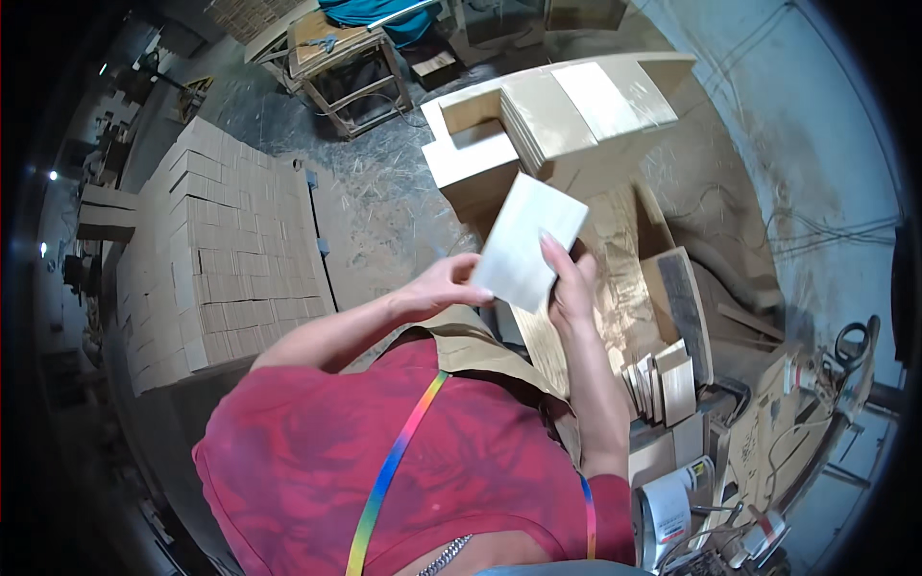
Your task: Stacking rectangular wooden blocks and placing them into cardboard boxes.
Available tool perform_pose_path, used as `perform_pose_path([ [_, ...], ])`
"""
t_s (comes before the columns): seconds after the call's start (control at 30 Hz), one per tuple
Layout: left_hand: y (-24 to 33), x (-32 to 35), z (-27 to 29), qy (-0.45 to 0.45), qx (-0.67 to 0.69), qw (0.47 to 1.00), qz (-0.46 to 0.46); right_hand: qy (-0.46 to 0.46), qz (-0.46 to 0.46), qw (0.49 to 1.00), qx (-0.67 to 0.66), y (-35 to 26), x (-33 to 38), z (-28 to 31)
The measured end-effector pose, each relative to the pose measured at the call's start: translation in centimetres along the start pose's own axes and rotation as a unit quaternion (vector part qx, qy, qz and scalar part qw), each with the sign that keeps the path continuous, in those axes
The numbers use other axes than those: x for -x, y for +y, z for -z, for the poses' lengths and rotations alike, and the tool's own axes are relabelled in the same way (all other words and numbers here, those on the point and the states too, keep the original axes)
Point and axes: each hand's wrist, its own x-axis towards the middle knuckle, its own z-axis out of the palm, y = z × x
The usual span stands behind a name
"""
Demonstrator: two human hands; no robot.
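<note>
A flat, pale rectangular wooden board [526,235] is held tilted in front of my chest. My right hand [573,280] grips its right edge, the thumb lying on the upper face and the fingers mostly hidden underneath. At the lower left corner, my left hand [444,288] has its thumb and fingers closed on the edge. Just beyond the board stands a wooden box [471,168] with an open compartment. Beside it, several pale boards [586,106] are packed together in a row.
A big stack of wooden pieces [245,264] rises on my left. To my right, several small boards [672,382] stand on edge near a wooden work surface [615,254]. Black-handled scissors [852,344] are at the far right. A wooden stool [336,58] stands on the littered floor ahead.
</note>
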Motion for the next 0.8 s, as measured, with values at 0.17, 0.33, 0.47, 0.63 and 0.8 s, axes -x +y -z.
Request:
perform_pose_path([
  [0.17, 1.9, 0.1, 2.5, 0.181, 0.172, 0.967, -0.052, -0.021, -0.007, 0.992, -0.126, 3.1, -4.8, -4.2],
  [0.33, 2.3, -2.2, 6.0, 0.227, 0.241, 0.942, -0.064, -0.016, -0.020, 0.995, -0.097, 3.7, -6.3, -5.3],
  [0.47, 2.8, -3.8, 7.2, 0.245, 0.250, 0.935, -0.052, -0.004, -0.074, 0.997, 0.000, 1.7, -6.2, -5.4],
  [0.63, 4.9, -4.0, 5.4, 0.278, 0.252, 0.926, -0.046, -0.038, -0.138, 0.985, 0.100, -0.4, -6.2, -5.4],
  [0.8, 6.6, -3.9, 5.8, 0.281, 0.273, 0.919, -0.039, -0.071, -0.120, 0.990, -0.014, 0.2, -7.0, -6.6],
])
